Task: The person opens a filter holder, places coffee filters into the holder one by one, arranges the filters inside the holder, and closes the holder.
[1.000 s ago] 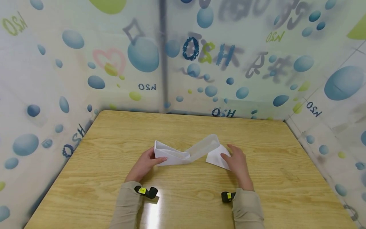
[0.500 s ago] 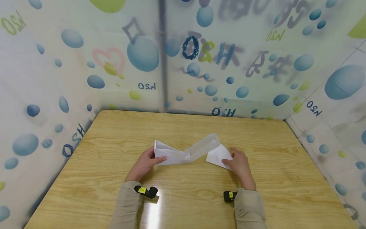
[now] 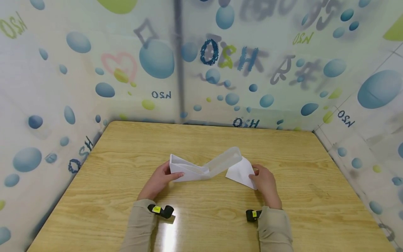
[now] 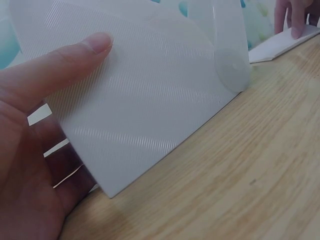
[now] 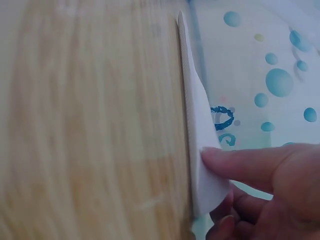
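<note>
A white, finely ribbed, open-topped holder [image 3: 190, 172] stands on the table, and my left hand [image 3: 160, 180] grips its left end. In the left wrist view the thumb [image 4: 75, 62] lies across the ribbed face, with the other fingers behind it. From the holder's right end a translucent strip [image 3: 223, 161] slants up and to the right, its round end joined to the ribbed wall. Beyond it lies a smaller white piece [image 3: 240, 173], low and wedge-like with a curved edge. My right hand [image 3: 266, 183] pinches this piece at its right end, thumb [image 5: 240, 162] on the near side and fingers curled beyond.
The wooden table [image 3: 207, 217] runs back to a wall [image 3: 270, 94] printed with blue and green drops. Side walls rise close to the left and right table edges. A small black wrist camera [image 3: 162, 211] sits on each beige sleeve [image 3: 138, 224].
My right hand has slid a little to the right, and its fingers have closed on the white piece's end. That piece has shifted slightly; my left hand and the holder stay put.
</note>
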Available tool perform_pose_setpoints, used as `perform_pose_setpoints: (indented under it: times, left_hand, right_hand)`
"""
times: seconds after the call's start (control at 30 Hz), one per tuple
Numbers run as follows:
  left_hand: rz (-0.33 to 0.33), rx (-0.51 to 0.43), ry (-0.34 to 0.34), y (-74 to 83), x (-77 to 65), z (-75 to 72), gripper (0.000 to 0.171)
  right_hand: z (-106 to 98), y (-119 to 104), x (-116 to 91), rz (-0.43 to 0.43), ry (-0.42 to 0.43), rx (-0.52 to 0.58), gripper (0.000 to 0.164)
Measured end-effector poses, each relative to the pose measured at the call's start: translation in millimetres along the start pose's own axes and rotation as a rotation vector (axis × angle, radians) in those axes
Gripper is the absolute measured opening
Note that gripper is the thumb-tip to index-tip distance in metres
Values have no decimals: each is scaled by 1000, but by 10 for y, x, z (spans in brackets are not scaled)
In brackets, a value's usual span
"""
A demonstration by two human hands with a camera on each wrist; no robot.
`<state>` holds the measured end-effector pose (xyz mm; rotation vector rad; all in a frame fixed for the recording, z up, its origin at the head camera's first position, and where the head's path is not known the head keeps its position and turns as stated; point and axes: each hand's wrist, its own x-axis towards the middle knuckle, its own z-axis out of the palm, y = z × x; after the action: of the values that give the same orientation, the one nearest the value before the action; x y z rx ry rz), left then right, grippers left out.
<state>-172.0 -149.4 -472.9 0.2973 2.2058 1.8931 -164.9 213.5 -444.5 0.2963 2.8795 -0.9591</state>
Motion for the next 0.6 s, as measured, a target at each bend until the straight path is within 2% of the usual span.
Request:
perform_pose_setpoints:
  times: [0.3, 0.6]
  left_hand:
    - [-7, 6, 15, -29, 9, 1, 47]
    - [-10, 15, 15, -41, 17, 3, 48]
  right_hand:
    - [-20, -4, 8, 4, 76, 74, 36]
    - [-37, -20, 32, 57, 157, 164, 35]
